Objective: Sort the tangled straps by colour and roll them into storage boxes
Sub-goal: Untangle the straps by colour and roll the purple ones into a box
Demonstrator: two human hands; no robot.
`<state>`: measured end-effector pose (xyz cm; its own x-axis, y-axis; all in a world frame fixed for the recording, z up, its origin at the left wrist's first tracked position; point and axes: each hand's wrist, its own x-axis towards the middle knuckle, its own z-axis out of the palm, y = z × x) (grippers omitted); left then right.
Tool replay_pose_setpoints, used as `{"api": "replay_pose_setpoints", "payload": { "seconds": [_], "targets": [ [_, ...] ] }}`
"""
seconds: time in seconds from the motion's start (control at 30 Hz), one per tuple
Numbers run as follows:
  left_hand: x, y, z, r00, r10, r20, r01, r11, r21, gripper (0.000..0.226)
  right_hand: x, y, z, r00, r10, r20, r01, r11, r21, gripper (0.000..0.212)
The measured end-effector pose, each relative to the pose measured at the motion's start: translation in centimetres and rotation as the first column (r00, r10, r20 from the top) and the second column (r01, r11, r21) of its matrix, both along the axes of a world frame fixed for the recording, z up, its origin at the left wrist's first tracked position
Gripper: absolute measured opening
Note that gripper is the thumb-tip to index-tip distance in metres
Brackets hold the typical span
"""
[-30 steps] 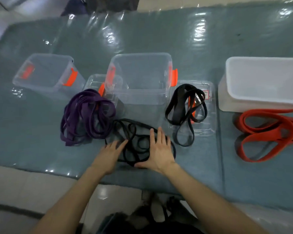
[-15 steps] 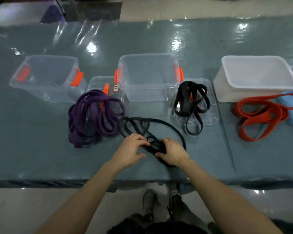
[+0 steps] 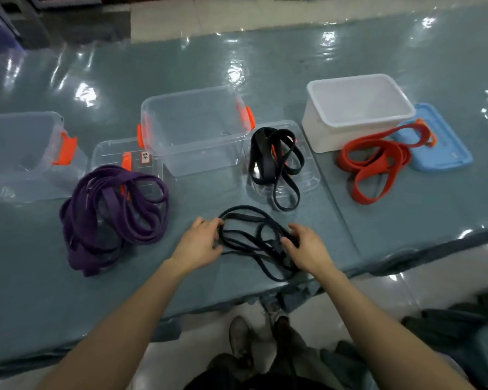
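One teal-covered table [image 3: 293,66] carries everything. Three open storage boxes stand in a row along it: two clear boxes with orange latches, one at the left [image 3: 12,175] and one in the middle [image 3: 203,159], and one white box [image 3: 335,136] at the right. Three lids lie flat: two clear lids [image 3: 110,153] [image 3: 307,175] and one blue lid [image 3: 445,142].

There are four strap heaps:
- purple straps [image 3: 110,209] partly on the left clear lid
- red straps [image 3: 375,164] reaching onto the blue lid
- wide black straps [image 3: 268,156] on the right clear lid
- thin black straps [image 3: 254,243] near the front edge

The left hand [image 3: 197,243] and right hand [image 3: 307,249] each curl their fingers round an end of the thin black straps. Half a second ago the hands were close together over a bunched knot. Now they are apart, with the loops drawn out between them.
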<state>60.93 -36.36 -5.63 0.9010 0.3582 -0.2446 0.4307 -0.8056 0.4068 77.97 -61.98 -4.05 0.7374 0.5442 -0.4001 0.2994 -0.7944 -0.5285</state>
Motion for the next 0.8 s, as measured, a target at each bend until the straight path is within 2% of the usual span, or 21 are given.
{"api": "replay_pose_setpoints", "payload": {
  "seconds": [0.07,0.1,0.17,0.2,0.23,0.33,0.37,0.4,0.47,0.57,0.6,0.7,0.77,0.8],
  "targets": [
    [-0.2,0.6,0.4,0.991,0.127,-0.036,-0.132,0.975,-0.177,0.040,0.2,0.7,0.1,0.998,0.051,0.020,-0.050,0.997,-0.056,0.040],
    [-0.4,1.0,0.6,0.982,0.183,-0.035,-0.186,0.959,-0.215,0.028,0.4,1.1,0.7,0.997,0.069,0.024,-0.068,0.997,-0.045,0.032],
    [-0.5,1.4,1.1,0.961,0.273,0.037,-0.262,0.947,-0.188,0.018,1.3,2.2,3.2,0.996,0.075,0.055,-0.078,0.995,0.056,0.021],
    [-0.4,1.5,1.5,0.951,0.297,0.087,-0.277,0.942,-0.188,0.025,1.8,2.8,5.1,0.996,0.071,0.056,-0.078,0.988,0.131,0.016],
    [-0.1,1.5,2.4,0.947,0.299,0.118,-0.266,0.935,-0.236,0.043,2.3,3.6,7.4,0.997,0.073,0.034,-0.079,0.974,0.211,0.014],
    [2.1,0.9,6.4,0.975,0.209,0.079,-0.148,0.869,-0.472,0.119,3.6,5.9,14.5,0.985,0.160,-0.058,-0.122,0.904,0.410,0.013],
    [3.1,0.5,7.8,0.981,0.168,0.096,-0.092,0.843,-0.530,0.132,4.0,6.4,16.8,0.978,0.198,-0.060,-0.150,0.877,0.457,0.014],
    [4.2,0.0,9.0,0.980,0.144,0.137,-0.037,0.811,-0.583,0.136,4.3,6.9,19.0,0.972,0.228,-0.058,-0.169,0.848,0.502,0.015],
    [6.6,-1.0,11.4,0.967,0.140,0.214,0.044,0.731,-0.680,0.123,4.8,7.5,23.2,0.970,0.235,-0.068,-0.150,0.791,0.593,0.016],
    [9.4,-1.4,14.2,0.970,0.094,0.224,0.112,0.645,-0.756,0.079,5.8,7.1,27.9,0.979,0.178,-0.094,-0.056,0.691,0.721,0.020],
    [10.1,-1.5,14.6,0.977,0.047,0.210,0.130,0.652,-0.747,0.063,6.4,6.7,29.0,0.981,0.165,-0.106,-0.028,0.655,0.755,0.021],
    [10.7,-2.7,14.2,0.990,-0.118,0.078,0.141,0.766,-0.627,0.027,8.8,4.9,31.2,0.982,0.133,-0.134,0.044,0.526,0.849,0.020],
    [9.9,-3.2,13.6,0.997,-0.063,0.035,0.071,0.784,-0.617,0.023,11.1,3.6,31.4,0.985,0.072,-0.159,0.111,0.442,0.890,0.018],
    [9.3,-3.3,13.8,0.999,0.019,0.037,0.011,0.732,-0.681,0.020,12.4,2.9,30.8,0.986,0.011,-0.167,0.146,0.427,0.892,0.017]
  ]
}}
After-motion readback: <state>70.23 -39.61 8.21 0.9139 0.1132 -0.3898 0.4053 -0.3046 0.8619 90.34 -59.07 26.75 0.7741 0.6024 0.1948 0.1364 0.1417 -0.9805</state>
